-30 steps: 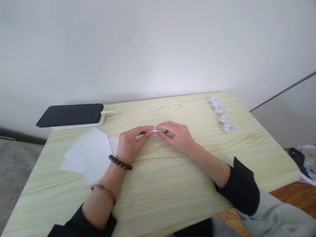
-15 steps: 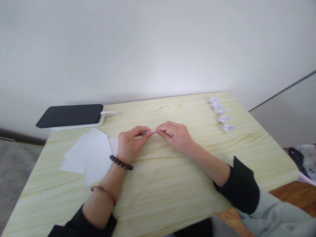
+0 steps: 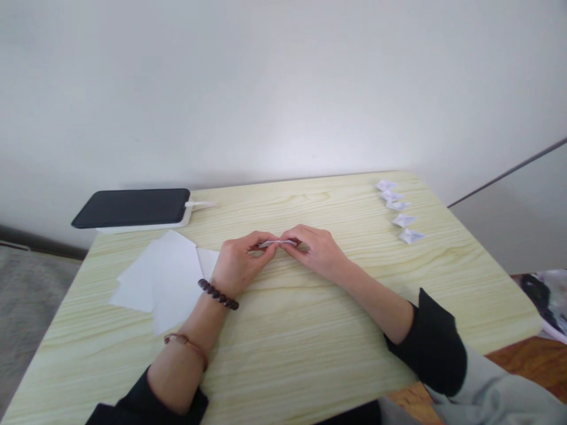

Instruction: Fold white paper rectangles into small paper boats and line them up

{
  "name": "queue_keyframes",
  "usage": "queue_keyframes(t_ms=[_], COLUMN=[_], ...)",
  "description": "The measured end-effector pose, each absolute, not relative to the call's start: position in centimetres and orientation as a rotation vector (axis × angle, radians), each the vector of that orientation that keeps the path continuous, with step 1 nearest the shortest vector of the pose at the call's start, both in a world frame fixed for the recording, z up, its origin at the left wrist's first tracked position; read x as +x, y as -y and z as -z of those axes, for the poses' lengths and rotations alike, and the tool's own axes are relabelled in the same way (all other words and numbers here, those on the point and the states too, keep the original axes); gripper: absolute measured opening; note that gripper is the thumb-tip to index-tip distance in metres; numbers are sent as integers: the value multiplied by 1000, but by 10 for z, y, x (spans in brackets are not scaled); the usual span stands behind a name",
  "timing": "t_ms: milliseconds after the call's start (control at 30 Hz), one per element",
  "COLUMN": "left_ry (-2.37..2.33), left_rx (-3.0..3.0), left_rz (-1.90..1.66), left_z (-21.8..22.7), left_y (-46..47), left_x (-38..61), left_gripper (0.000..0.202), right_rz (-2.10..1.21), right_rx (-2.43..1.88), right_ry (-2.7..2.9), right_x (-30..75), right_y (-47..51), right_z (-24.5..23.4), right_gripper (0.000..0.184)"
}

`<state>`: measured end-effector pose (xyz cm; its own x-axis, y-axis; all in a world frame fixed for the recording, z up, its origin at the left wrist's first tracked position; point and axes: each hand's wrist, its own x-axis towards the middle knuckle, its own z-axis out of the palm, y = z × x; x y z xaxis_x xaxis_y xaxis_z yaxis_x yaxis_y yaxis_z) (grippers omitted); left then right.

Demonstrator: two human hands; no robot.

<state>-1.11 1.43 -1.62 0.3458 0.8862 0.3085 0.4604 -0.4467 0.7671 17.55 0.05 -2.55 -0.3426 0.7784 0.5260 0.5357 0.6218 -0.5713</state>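
Both of my hands meet at the middle of a light wooden table (image 3: 310, 354). My left hand (image 3: 239, 265), with a dark bead bracelet on the wrist, pinches one end of a small folded white paper piece (image 3: 277, 242). My right hand (image 3: 316, 251) pinches the other end. The paper is held just above the tabletop, mostly hidden by my fingertips.
Several loose white paper sheets (image 3: 155, 280) lie left of my left hand. A dark phone (image 3: 133, 208) on a white slab with a cable sits at the table's back left. Several small folded paper pieces (image 3: 398, 209) line the back right. A wall stands behind.
My hands have stayed together on the paper piece, with the fingers shifting slightly along it. The view has tipped a little, so everything sits slightly lower in frame.
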Motion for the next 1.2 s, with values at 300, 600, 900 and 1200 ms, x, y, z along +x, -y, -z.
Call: queue_keyframes(t_ms=[300,600,900,1200], left_ry=[-1239,-1153,-1200,-1316], left_rx=[2169,1925,2039,2085], left_rz=[-1030,-816,-812,-817], left_z=[16,15,15,16], left_y=[-12,-17,-18,-16], left_x=[-10,-14,-17,-12], left_gripper=[15,28,27,29], right_rz=[-426,-663,-774,-729], right_rx=[-1087,-1126,-1129,-1155], right_ry=[1954,1916,1861,1904], right_x=[170,178,174,169], right_y=[-1,-8,-10,-12], right_z=[23,23,26,23], right_gripper=[8,11,12,9])
